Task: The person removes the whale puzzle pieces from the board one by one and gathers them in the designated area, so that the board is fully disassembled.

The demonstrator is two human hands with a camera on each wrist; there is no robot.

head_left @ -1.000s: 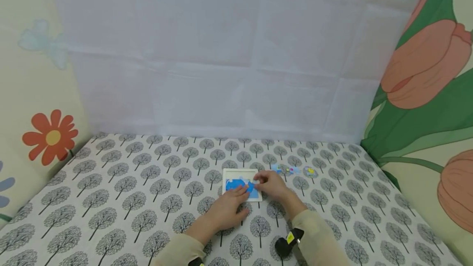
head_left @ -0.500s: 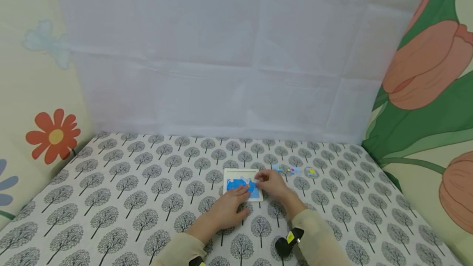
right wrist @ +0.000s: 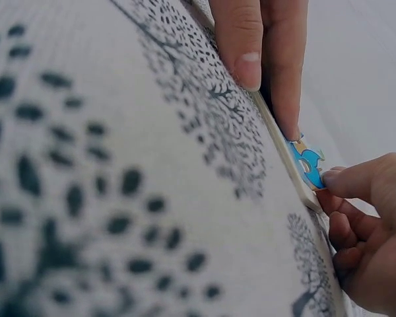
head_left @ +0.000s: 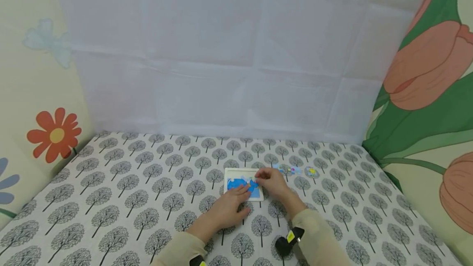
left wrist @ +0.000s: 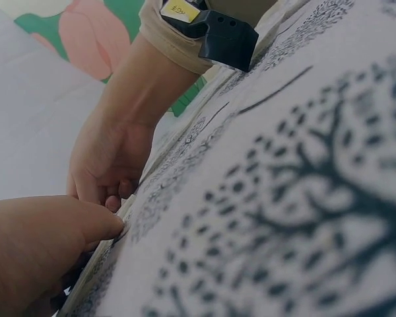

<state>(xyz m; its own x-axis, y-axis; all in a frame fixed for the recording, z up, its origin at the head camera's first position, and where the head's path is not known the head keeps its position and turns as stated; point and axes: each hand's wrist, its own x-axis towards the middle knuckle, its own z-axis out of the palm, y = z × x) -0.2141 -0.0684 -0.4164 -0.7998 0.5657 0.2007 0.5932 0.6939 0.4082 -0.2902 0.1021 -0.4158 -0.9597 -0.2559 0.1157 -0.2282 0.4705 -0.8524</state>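
A small white puzzle tray (head_left: 242, 170) lies flat on the cloth, with blue jigsaw pieces (head_left: 233, 183) filling its nearer part. My left hand (head_left: 229, 207) rests its nearly straight fingers on those pieces from the near side. At the tray's right side, my right hand (head_left: 274, 184) pinches a blue puzzle piece (right wrist: 308, 165) between thumb and fingers, seen in the right wrist view at the tray's edge. One left fingertip touches the picture close beside that piece. The left wrist view shows the left hand (left wrist: 39, 244) close up, hiding most of the tray.
Beyond the right hand lie loose light-blue puzzle pieces (head_left: 290, 170) and one with a yellow shape (head_left: 312, 172). The tablecloth (head_left: 148, 200) has a tree print. A white sheet (head_left: 207, 52) hangs at the table's back, and flower-painted walls stand on both sides.
Both hands keep nearly the same place at the tray, the right fingers shifting only slightly at its right side. The head view has drifted a little.
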